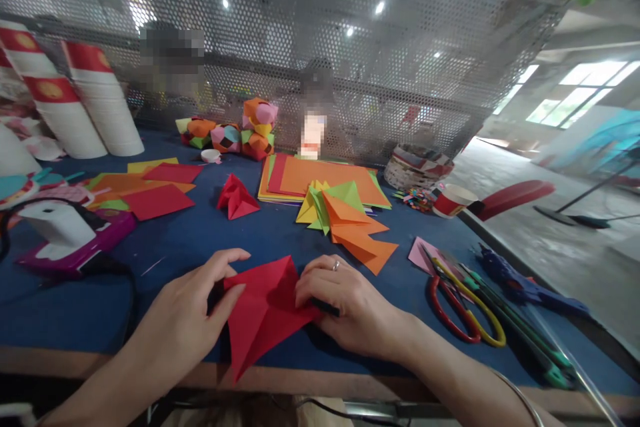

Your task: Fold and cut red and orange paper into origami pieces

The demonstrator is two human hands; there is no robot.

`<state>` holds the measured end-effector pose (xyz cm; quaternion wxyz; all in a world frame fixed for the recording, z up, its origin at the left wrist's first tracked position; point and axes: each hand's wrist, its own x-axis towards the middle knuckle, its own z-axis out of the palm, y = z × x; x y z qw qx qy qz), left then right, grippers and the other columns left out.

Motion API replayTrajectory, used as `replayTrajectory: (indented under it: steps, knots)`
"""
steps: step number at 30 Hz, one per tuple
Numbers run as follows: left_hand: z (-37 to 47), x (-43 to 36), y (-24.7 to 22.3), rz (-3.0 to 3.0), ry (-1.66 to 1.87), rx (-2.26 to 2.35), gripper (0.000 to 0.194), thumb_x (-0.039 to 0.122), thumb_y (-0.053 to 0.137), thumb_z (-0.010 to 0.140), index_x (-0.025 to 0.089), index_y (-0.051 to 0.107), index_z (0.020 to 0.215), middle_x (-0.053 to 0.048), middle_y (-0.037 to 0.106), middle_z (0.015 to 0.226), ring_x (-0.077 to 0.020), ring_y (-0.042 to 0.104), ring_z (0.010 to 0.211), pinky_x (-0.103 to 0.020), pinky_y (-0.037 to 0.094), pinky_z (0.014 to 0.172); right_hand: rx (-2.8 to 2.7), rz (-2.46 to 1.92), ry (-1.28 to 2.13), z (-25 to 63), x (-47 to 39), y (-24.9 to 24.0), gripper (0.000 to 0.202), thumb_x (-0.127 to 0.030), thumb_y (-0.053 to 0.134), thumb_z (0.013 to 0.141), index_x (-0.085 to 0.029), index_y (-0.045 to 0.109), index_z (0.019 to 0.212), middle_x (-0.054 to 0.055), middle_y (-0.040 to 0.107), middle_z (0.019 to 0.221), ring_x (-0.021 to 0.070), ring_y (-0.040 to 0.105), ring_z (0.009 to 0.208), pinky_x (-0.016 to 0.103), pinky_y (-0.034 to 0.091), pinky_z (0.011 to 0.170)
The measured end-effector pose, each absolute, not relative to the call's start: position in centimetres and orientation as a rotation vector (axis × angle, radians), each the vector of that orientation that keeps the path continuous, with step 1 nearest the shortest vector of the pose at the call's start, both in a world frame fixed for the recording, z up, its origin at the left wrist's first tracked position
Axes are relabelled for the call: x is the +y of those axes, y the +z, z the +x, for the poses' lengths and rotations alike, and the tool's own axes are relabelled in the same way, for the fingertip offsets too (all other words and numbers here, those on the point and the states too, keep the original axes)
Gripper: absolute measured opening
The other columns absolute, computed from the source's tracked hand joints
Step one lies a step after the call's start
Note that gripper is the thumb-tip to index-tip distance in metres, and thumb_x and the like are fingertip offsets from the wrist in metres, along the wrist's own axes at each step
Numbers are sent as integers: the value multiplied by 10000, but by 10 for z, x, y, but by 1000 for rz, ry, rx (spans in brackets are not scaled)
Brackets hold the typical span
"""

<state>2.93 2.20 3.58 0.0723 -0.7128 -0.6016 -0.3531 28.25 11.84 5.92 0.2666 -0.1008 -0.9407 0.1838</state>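
A red sheet of folding paper [267,307] with crossing creases is raised near the front edge of the table. My left hand [193,300] has its thumb on the paper's left corner, index finger stretched out above it; the other fingers are partly hidden. At the right corner, my right hand [345,300], with a ring on one finger, curls its fingers round the paper. A folded red paper piece [236,199] stands behind my left hand. Folded orange pieces [357,227] overlap a green folded piece [345,199] beyond my right hand.
Scissors [463,303], a green-handled tool [525,323] and a blue glue gun [525,287] lie at right. Stacked coloured paper [320,180] sits at the back. At left are loose red sheets [160,200], a purple power strip [100,240] and stacked paper cups [105,107].
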Motion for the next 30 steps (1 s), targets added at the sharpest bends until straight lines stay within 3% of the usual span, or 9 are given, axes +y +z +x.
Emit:
replayTrajectory:
  steps: [5, 8, 10, 13, 15, 18, 20, 25, 30]
  knots:
    - [29, 14, 37, -2135, -873, -1585, 300, 332, 420, 1089, 231, 582, 1321, -89, 755, 1263, -239, 758, 1124, -370, 615, 955, -2543, -189, 370, 284, 118, 54, 80, -190, 664, 989, -192, 737, 1021, 52, 799, 1018, 210, 696, 1003, 353, 538, 904]
    - [28, -5, 33, -2319, -885, -1441, 350, 318, 401, 1111, 254, 558, 1417, -30, 698, 1425, -155, 659, 1318, -265, 487, 1143, -2532, -147, 319, 282, 119, 51, 121, -213, 634, 1023, -184, 751, 1011, 54, 804, 1026, 201, 702, 986, 356, 549, 892]
    - [26, -17, 28, -2362, -891, -1415, 500, 529, 463, 1083, 245, 521, 1491, -7, 709, 1423, -147, 620, 1372, -236, 403, 1212, -2519, -133, 317, 281, 119, 49, 129, -212, 629, 1028, -181, 751, 997, 52, 812, 1040, 200, 706, 1000, 352, 556, 887]
    - [22, -24, 21, -2404, -815, -1305, 902, 800, 514, 934, 178, 431, 1582, -53, 717, 1425, -219, 615, 1396, -344, 348, 1280, -2499, -106, 331, 280, 116, 48, 107, -198, 642, 1017, -169, 743, 997, 51, 824, 1074, 206, 720, 1049, 346, 565, 903]
    - [21, -23, 17, -2425, -767, -1240, 780, 698, 578, 969, 192, 482, 1555, -44, 729, 1409, -215, 655, 1351, -355, 396, 1256, -2510, -98, 344, 280, 114, 47, 92, -177, 645, 1007, -161, 736, 1006, 59, 826, 1106, 213, 733, 1082, 351, 570, 938]
    - [23, -20, 13, -2440, -795, -1279, 390, 321, 517, 1071, 262, 603, 1446, 2, 748, 1378, -155, 709, 1266, -321, 467, 1198, -2551, -132, 394, 283, 112, 48, 101, -179, 631, 1020, -161, 729, 1007, 88, 818, 1167, 216, 746, 1135, 367, 577, 982]
    - [25, -20, 9, -2441, -854, -1369, 412, 197, 450, 1055, 298, 619, 1417, 17, 747, 1378, -144, 718, 1250, -330, 492, 1176, -2569, -175, 456, 286, 112, 51, 116, -193, 620, 1038, -159, 728, 1011, 111, 809, 1200, 214, 756, 1145, 374, 578, 992]
    - [35, -22, 5, -2359, -1132, -1435, 362, 227, 558, 1010, 316, 647, 1349, 22, 826, 1178, -181, 799, 1045, -335, 608, 1014, -2554, -333, 626, 289, 105, 62, 140, -216, 601, 1064, -183, 736, 1051, 77, 829, 1095, 194, 780, 1054, 351, 564, 967]
    - [49, -16, 13, -2066, -1346, -1813, 110, 368, 607, 1017, 328, 702, 1055, 53, 800, 917, -170, 780, 802, -284, 636, 794, -2402, -818, 828, 274, 105, 67, 170, -282, 667, 1027, -185, 749, 915, 14, 781, 825, 145, 702, 745, 255, 514, 703]
